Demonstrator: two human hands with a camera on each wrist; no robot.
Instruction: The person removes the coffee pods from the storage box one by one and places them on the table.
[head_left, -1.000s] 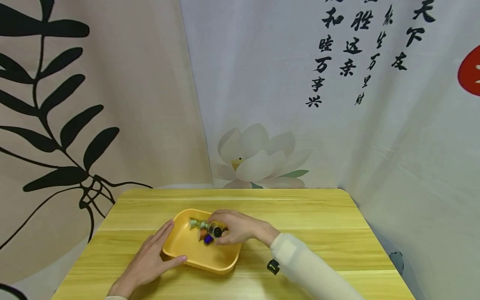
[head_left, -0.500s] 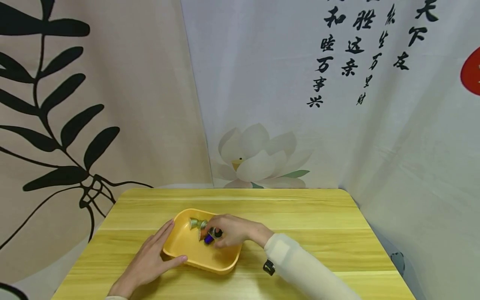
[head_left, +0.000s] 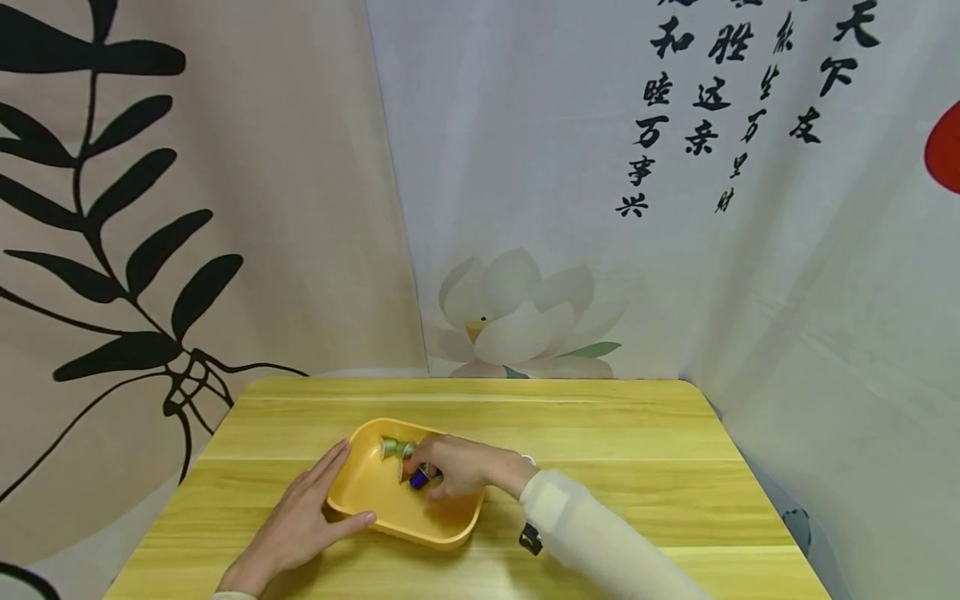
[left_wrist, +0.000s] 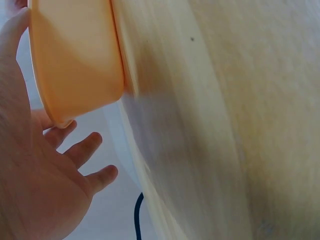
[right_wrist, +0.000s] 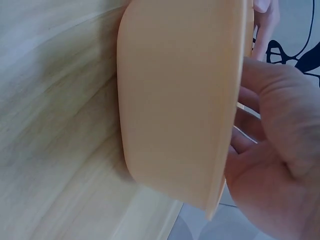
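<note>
A yellow tray (head_left: pixel 390 508) stands on the table, its side filling much of the right wrist view (right_wrist: pixel 175 100). At its left side lies my left hand (head_left: pixel 288 521), fingers straight along the edge and thumb on the near rim; the left wrist view shows this hand (left_wrist: pixel 45 170) spread beside the tray (left_wrist: pixel 75 55). My right hand (head_left: pixel 468 467) reaches over the right side with bent fingers among small capsules. A green capsule (head_left: pixel 392 447), an orange one (head_left: pixel 406 471) and a purple one (head_left: pixel 419 478) show beside it. What its fingertips hold is hidden, also in the right wrist view (right_wrist: pixel 280 145).
Around the tray spreads the wooden table (head_left: pixel 600 433). Behind it hang a beige curtain with dark leaves (head_left: pixel 300 208) and a pale curtain with a lotus and black writing (head_left: pixel 525 125). A dark device (head_left: pixel 530 539) sits under the right sleeve (head_left: pixel 600 533).
My right hand has shifted slightly left and towards the near side, and now covers the dark-faced capsule seen earlier at its fingertips. My left hand and the tray have stayed in place.
</note>
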